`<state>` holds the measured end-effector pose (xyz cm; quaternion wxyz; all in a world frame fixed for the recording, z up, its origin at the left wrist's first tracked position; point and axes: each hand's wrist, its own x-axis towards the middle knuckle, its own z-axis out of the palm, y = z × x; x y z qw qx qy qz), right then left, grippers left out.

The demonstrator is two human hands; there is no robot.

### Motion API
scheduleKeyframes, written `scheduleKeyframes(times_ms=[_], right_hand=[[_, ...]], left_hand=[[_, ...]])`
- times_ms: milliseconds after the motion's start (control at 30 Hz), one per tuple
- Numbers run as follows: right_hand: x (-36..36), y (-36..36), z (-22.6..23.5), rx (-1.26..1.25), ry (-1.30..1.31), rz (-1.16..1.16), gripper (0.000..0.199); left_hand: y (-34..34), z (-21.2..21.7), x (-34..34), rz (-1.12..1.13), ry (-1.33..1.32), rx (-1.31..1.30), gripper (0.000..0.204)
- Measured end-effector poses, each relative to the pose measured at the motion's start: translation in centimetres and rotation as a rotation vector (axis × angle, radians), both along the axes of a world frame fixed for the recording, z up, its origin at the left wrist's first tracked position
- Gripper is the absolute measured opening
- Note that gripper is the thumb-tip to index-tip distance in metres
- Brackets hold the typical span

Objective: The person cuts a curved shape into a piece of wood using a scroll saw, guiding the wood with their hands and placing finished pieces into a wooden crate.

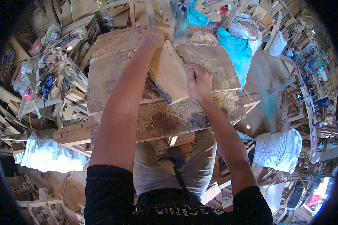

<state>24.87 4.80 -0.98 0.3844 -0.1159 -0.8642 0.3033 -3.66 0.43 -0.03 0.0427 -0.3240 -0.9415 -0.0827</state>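
Observation:
A pale wooden slab (171, 71) with a dark, bark-like left edge lies lengthwise on a worn wooden worktable (114, 75). My right hand (199, 81) is closed, fingers curled against the slab's right edge near its close end. Farther off, my left hand (152, 36) rests beside the slab's far left end; its fingers are too indistinct to read. Just beyond that end stands a blurred bluish upright machine part (179, 24). A thin line, perhaps a mark, runs near the slab's far end.
Sawdust covers the tabletop. Scrap wood (77, 93) is heaped on the left, around a plastic bottle (27, 92). At the right are a turquoise sack (234, 48) and a stuffed white sack (278, 150). A wooden beam (73, 134) juts out beside the table.

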Motion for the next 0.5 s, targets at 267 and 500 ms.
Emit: scheduleKeyframes(times_ms=[267,500], right_hand=[[-0.2,-0.1,-0.1,-0.029,-0.046,-0.034,0.023],[-0.3,0.2,-0.2,0.029,-0.012,-0.042,0.022]], left_hand=[[0.3,0.5,0.3,0.037,-0.012,0.030,0.053],[0.9,1.2,0.9,0.025,-0.060,0.044,0.050]])
